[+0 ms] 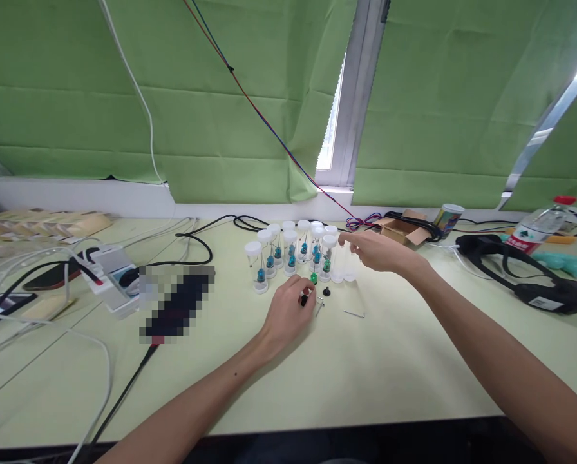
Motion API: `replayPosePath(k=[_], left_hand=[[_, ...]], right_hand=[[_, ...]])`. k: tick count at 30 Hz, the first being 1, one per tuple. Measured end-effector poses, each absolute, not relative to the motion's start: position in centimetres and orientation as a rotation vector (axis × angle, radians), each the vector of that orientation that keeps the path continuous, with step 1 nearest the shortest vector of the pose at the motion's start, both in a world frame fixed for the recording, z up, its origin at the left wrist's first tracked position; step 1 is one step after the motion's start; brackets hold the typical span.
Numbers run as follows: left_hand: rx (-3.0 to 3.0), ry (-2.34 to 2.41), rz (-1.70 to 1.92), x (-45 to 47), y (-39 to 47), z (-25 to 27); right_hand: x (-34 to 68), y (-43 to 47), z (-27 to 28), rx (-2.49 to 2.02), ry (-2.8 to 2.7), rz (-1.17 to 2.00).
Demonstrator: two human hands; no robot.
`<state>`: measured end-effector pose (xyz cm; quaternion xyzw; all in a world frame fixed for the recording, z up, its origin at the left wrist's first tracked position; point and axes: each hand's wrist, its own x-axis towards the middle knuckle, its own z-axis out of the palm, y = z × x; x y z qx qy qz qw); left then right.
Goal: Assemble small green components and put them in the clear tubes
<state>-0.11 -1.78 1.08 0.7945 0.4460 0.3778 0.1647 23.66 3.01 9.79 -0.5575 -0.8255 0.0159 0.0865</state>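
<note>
My left hand [291, 304] rests on the table with its fingers curled around a small black part [304, 299]. Just beyond its fingertips are a small green piece [313, 278] and a second black part [326, 292]. A bent metal key [320, 304] lies beside the fingers, and another L-shaped key [353, 314] is farther right. My right hand [371, 250] reaches in from the right, its fingers closed at the top of a clear tube [339, 265]. Left of it stand several white-capped clear tubes [256, 264] holding blue or green pieces and metal keys.
Behind the right hand sit an open cardboard box [402, 230] and a can [447, 219]. A black headset [525, 277] and a bottle [542, 225] stand at right. On the left are a pixelated dark device [179, 303], a power strip [109, 277] and tangled cables.
</note>
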Motion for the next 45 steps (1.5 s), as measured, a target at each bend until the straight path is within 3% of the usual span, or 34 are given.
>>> replayPosePath(k=[11,23,33,45], left_hand=[[2.266,1.267,1.079,-0.1,-1.7,0.9],[2.166,1.282,1.148,0.0,-1.8,1.0],[1.912,1.092,1.097,0.3,-2.3,1.2],[1.824,1.236,1.184,-0.3,-1.5,1.0]], right_hand=[[23.8,2.1,10.0,-1.8,-2.31,0.096],[22.7,-1.6,13.0,-1.852,-2.203,-0.154],[18.1,-2.4,14.7,-1.327,-2.149,0.295],[17.0,0.2,12.3,-1.239,-2.117,0.309]])
